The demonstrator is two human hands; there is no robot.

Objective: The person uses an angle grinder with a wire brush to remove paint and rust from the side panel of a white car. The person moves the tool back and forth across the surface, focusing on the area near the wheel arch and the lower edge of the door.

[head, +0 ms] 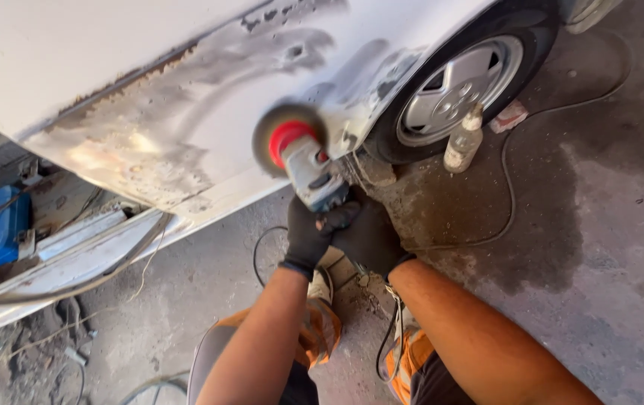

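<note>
Both my gloved hands, left hand (pixel 308 238) and right hand (pixel 368 234), clamp the grinder (pixel 308 166), its disc at twelve o'clock on the half-stripped car panel (pixel 164 142), rust patches left.

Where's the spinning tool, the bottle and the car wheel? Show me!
Grinder (pixel 308 166), head view, on its grey body behind the red guard.
Bottle (pixel 463 142), head view, on the middle of its dusty side.
Wheel (pixel 459 81), head view, on the silver hub.

Car body workshop: sanded car panel (pixel 187 112) (rusty), stained concrete floor (pixel 599 225).
</note>
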